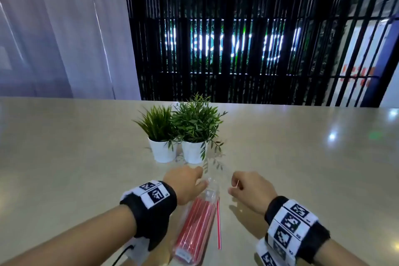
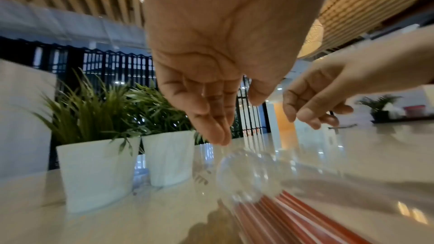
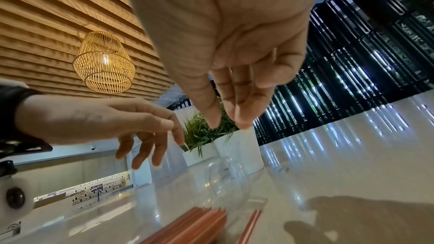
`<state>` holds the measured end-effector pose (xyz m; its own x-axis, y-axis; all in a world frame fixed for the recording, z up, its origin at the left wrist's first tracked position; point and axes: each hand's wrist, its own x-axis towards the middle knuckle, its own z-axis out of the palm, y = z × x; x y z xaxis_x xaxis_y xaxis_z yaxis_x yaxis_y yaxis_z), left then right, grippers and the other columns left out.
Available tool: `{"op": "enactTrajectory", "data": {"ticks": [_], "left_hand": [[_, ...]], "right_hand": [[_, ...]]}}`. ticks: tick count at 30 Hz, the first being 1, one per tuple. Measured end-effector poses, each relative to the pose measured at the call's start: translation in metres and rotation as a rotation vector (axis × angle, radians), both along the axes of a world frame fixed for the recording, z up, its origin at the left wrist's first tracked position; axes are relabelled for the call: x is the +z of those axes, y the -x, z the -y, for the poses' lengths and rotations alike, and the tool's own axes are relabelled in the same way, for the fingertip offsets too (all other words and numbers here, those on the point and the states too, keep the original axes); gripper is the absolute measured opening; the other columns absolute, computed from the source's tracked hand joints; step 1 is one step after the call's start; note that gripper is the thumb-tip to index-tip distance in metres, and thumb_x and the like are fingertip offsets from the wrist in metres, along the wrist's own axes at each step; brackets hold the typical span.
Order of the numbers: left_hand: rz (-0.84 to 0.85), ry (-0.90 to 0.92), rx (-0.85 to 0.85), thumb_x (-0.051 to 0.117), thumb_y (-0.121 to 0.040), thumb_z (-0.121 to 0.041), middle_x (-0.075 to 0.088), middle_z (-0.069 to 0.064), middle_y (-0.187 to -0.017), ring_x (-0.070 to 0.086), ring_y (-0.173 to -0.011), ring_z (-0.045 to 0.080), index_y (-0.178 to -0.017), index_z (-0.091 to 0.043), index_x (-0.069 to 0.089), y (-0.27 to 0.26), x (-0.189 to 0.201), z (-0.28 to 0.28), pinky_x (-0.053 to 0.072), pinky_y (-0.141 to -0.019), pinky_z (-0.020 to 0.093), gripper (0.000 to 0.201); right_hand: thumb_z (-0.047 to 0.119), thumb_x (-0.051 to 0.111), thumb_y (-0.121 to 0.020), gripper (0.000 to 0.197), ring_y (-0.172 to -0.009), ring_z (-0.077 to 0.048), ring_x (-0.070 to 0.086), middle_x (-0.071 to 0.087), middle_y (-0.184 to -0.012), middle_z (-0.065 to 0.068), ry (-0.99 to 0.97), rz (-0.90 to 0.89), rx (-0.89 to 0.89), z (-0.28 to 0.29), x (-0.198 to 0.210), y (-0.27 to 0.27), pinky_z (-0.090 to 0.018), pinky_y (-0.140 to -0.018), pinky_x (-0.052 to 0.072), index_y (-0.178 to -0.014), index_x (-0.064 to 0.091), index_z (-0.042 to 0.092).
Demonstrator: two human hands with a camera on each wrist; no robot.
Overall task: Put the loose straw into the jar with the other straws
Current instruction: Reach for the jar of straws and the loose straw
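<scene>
Clear jar [image 1: 197, 218] lying flat holds red straws [image 1: 194, 227].

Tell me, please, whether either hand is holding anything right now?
Nothing is held: left hand and right hand hover open above the lying jar; the loose straw lies beside it.

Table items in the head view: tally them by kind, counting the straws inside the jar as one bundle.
White pots with green plants: 2
Clear plastic jar lying on its side: 1
Bundle of red straws inside it: 1
Loose red-and-white striped straw beside the jar: 1
Total: 5
</scene>
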<state>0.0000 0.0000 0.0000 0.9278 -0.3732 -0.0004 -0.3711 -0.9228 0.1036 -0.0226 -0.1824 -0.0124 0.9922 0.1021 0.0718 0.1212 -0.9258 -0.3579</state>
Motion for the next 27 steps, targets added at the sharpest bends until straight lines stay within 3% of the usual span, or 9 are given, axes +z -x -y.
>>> {"op": "enactTrajectory", "data": {"ticks": [5,7,10,13,16,19,22,24,27], "left_hand": [[-0.228,-0.01,0.024,0.036,-0.074,-0.073,0.062,0.017,-0.104,0.059,-0.093,0.032,-0.142,-0.016,0.01,0.005,-0.026,0.0,0.046,-0.079,0.038,0.092],[-0.27,-0.018,0.032,0.046,-0.07,-0.072,0.062,0.017,-0.101,0.058,-0.088,0.03,-0.144,-0.016,-0.005,0.004,-0.03,-0.002,0.047,-0.077,0.036,0.106],[-0.388,0.092,0.105,0.059,-0.065,-0.068,0.062,0.017,-0.108,0.053,-0.08,0.023,-0.143,-0.015,-0.012,-0.001,-0.033,-0.007,0.041,-0.073,0.029,0.118],[-0.507,0.258,0.175,0.067,-0.063,-0.061,0.061,0.012,-0.116,0.055,-0.086,0.022,-0.144,-0.016,-0.006,-0.002,-0.038,-0.01,0.044,-0.078,0.028,0.117],[-0.463,0.345,0.166,0.067,-0.068,-0.052,0.06,0.008,-0.103,0.055,-0.086,0.02,-0.143,-0.015,0.003,-0.001,-0.037,-0.011,0.045,-0.081,0.028,0.106],[-0.4,0.47,0.154,0.069,-0.071,-0.044,0.056,-0.004,-0.083,0.057,-0.074,0.013,-0.14,-0.012,0.01,-0.002,-0.03,-0.015,0.045,-0.067,0.024,0.096],[-0.337,0.607,0.184,0.073,-0.067,-0.042,0.054,-0.006,-0.079,0.055,-0.07,0.008,-0.135,-0.013,0.019,-0.003,-0.024,-0.02,0.041,-0.056,0.02,0.091],[-0.31,0.695,0.201,0.075,-0.064,-0.045,0.055,-0.003,-0.081,0.058,-0.073,0.011,-0.127,-0.016,0.026,-0.001,-0.023,-0.022,0.045,-0.058,0.023,0.085],[-0.242,0.804,0.232,0.075,-0.056,-0.054,0.054,-0.001,-0.084,0.059,-0.076,0.015,-0.116,-0.022,0.032,0.001,-0.024,-0.025,0.047,-0.059,0.027,0.081]], "right_hand": [[0.035,0.057,-0.084,0.016,-0.078,-0.019,0.052,0.056,-0.086,0.001,0.12,-0.172,0.021,0.006,-0.02,0.0,-0.022,-0.051,0.03,-0.08,0.05,0.021],[0.034,0.057,-0.084,0.016,-0.076,-0.021,0.054,0.059,-0.084,0.0,0.113,-0.187,0.009,0.007,-0.025,0.001,-0.023,-0.052,0.032,-0.079,0.053,0.019],[0.032,0.056,-0.083,0.017,-0.073,-0.021,0.058,0.063,-0.081,-0.001,0.087,-0.184,-0.02,0.006,-0.032,0.003,-0.026,-0.054,0.036,-0.077,0.056,0.017],[0.033,0.055,-0.082,0.018,-0.075,-0.021,0.061,0.066,-0.082,-0.002,0.063,-0.215,-0.05,0.001,-0.038,0.004,-0.028,-0.059,0.042,-0.077,0.057,0.016],[0.035,0.056,-0.083,0.02,-0.074,-0.023,0.058,0.061,-0.08,-0.002,0.05,-0.272,-0.046,-0.004,-0.04,0.001,-0.027,-0.056,0.038,-0.075,0.054,0.016],[0.036,0.058,-0.082,0.022,-0.068,-0.019,0.053,0.054,-0.075,0.0,0.021,-0.339,-0.041,-0.013,-0.042,-0.006,-0.025,-0.05,0.035,-0.076,0.052,0.016],[0.037,0.063,-0.079,0.024,-0.059,-0.016,0.051,0.052,-0.067,0.002,-0.023,-0.343,-0.088,-0.023,-0.044,-0.013,-0.023,-0.047,0.034,-0.075,0.054,0.014],[0.032,0.067,-0.078,0.023,-0.063,-0.018,0.054,0.054,-0.069,0.0,-0.021,-0.342,-0.098,-0.031,-0.045,-0.017,-0.023,-0.051,0.038,-0.074,0.054,0.014],[0.021,0.068,-0.078,0.016,-0.077,-0.026,0.057,0.059,-0.085,-0.008,0.043,-0.35,-0.094,-0.04,-0.048,-0.023,-0.028,-0.064,0.041,-0.083,0.056,0.011]]}}
